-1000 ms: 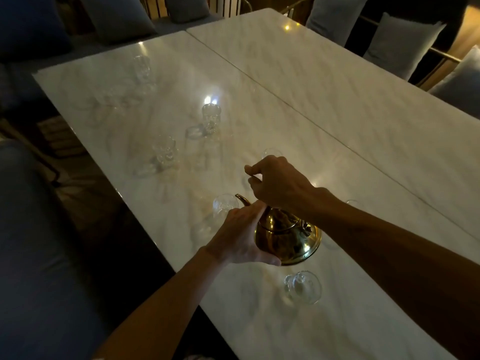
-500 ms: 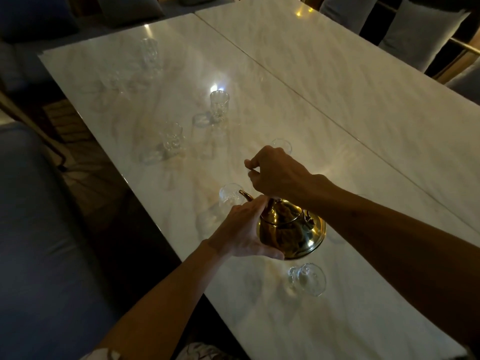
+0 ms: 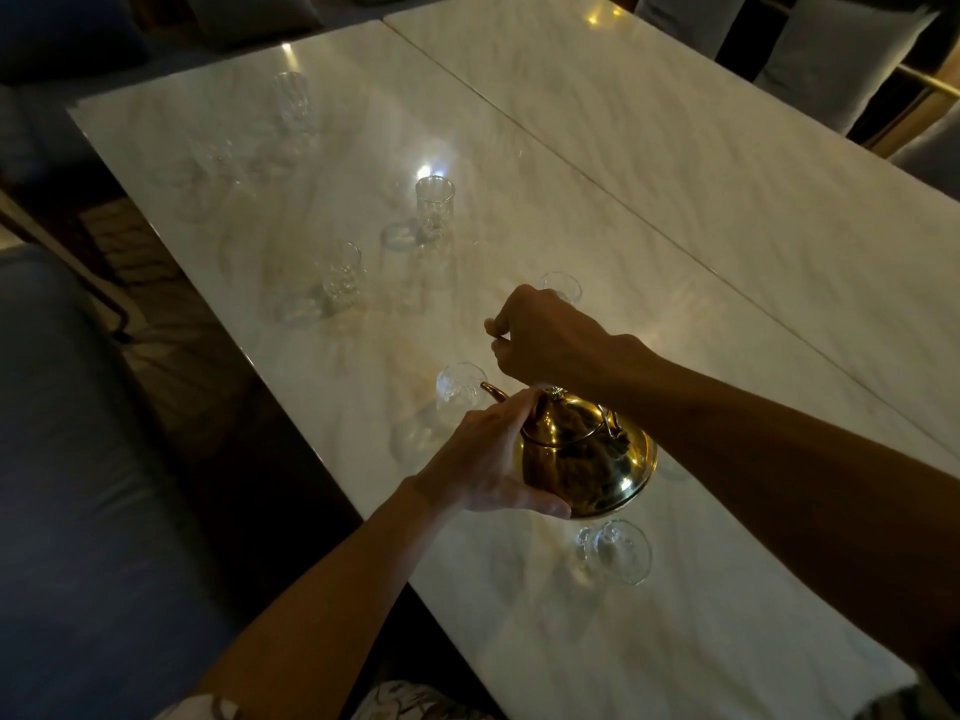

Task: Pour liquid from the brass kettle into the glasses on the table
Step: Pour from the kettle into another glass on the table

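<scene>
A shiny brass kettle (image 3: pixel 587 459) is tilted over the marble table (image 3: pixel 727 252), its spout at the rim of a round stemmed glass (image 3: pixel 460 389). My left hand (image 3: pixel 488 459) cups the kettle's near side, thumb under its base. My right hand (image 3: pixel 545 340) is above the kettle with curled fingers on its wire handle. Another stemmed glass (image 3: pixel 618 550) stands just in front of the kettle. A third glass (image 3: pixel 561 285) peeks out behind my right hand. Two tall cut tumblers (image 3: pixel 435 205) (image 3: pixel 343 275) stand farther back.
More glasses (image 3: pixel 291 101) stand dimly at the table's far left end. A seam (image 3: pixel 597 179) divides two tabletops. A dark blue sofa (image 3: pixel 78 459) runs along the left edge. Grey cushions (image 3: pixel 831 54) line the far right side.
The view has shifted slightly, and the kettle has tilted a little more toward the stemmed glass. Both hands keep the same hold.
</scene>
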Tool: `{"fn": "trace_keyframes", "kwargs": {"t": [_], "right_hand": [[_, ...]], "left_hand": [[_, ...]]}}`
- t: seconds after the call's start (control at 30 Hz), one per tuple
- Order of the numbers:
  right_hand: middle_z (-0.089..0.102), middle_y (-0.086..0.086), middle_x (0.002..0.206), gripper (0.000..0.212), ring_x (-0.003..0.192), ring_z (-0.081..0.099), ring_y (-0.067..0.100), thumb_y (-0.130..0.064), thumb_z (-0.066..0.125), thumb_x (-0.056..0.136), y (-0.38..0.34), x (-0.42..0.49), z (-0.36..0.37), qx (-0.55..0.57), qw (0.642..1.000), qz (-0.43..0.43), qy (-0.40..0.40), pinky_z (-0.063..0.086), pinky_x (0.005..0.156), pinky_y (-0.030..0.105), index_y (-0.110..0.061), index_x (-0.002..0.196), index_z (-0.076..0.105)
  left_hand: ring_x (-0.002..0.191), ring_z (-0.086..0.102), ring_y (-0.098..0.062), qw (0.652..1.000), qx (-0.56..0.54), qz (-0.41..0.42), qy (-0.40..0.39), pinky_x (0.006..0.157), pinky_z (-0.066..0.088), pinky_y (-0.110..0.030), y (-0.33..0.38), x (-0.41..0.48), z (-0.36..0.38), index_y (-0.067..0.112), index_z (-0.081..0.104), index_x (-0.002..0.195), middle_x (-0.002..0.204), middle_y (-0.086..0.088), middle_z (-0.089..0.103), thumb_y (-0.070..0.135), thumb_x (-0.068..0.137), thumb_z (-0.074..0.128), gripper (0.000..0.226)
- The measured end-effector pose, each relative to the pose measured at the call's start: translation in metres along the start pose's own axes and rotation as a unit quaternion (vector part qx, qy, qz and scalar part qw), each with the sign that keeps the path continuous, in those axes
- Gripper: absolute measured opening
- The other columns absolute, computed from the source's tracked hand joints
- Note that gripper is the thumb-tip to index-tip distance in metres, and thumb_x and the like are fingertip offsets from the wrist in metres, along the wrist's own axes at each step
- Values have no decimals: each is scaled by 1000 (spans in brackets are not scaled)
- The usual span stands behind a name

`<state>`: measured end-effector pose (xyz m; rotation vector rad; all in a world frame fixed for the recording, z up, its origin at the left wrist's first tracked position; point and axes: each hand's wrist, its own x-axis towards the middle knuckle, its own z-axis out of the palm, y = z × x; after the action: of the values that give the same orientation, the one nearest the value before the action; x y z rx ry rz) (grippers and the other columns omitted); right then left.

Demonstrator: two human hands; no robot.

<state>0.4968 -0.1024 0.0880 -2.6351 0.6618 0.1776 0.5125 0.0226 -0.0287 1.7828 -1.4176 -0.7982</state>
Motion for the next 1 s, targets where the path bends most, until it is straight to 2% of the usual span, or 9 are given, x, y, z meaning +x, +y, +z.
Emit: {"fn": "trace_keyframes", "kwargs": {"t": [0.17, 0.33, 0.6, 0.8, 0.93, 1.0], "right_hand": [[71, 25, 92, 24, 72, 70, 33, -5, 59, 85, 1, 2, 1, -10, 1000, -14, 3, 58, 67, 49, 12, 101, 66], [73, 22, 94, 22, 72, 71, 28, -6, 59, 86, 3, 3, 1, -16, 1000, -17, -1, 60, 69, 45, 10, 98, 69], [71, 23, 100, 23, 81, 70, 34, -4, 60, 84, 2, 4, 1, -5, 1000, -9, 0, 58, 68, 52, 12, 99, 67], [72, 20, 100, 22, 79, 72, 30, -6, 60, 85, 2, 4, 1, 0, 1000, -2, -5, 59, 69, 48, 9, 99, 69], [73, 20, 98, 22, 77, 72, 29, -7, 60, 86, 2, 4, 1, -2, 1000, 1, -9, 60, 68, 46, 8, 100, 69], [71, 23, 99, 24, 80, 70, 33, -5, 60, 84, 2, 4, 2, -1, 1000, -4, -8, 58, 67, 50, 10, 101, 67]], "left_hand": [[120, 54, -3, 1000, -4, -2, -1, 104, 46, -47, 1, -1, 0, 32, 29, 147, 135, 17, 54, 61, 55, 90, 114], [124, 52, -5, 1000, -1, 3, -4, 107, 44, -48, 4, 0, 0, 32, 26, 148, 139, 16, 51, 60, 56, 90, 116], [123, 53, -4, 1000, -6, 15, 0, 106, 46, -43, 5, -1, -1, 30, 28, 148, 138, 15, 53, 58, 56, 91, 115], [122, 54, -4, 1000, -9, 18, -3, 105, 46, -44, 4, 0, -2, 31, 28, 147, 136, 15, 54, 59, 56, 91, 114], [123, 54, -4, 1000, -16, 19, -4, 106, 45, -33, 3, -1, -1, 29, 28, 148, 136, 14, 55, 56, 56, 92, 114], [123, 54, -4, 1000, -24, 19, -3, 106, 46, -34, 4, -1, -1, 30, 29, 148, 136, 14, 55, 57, 55, 92, 115]]}}
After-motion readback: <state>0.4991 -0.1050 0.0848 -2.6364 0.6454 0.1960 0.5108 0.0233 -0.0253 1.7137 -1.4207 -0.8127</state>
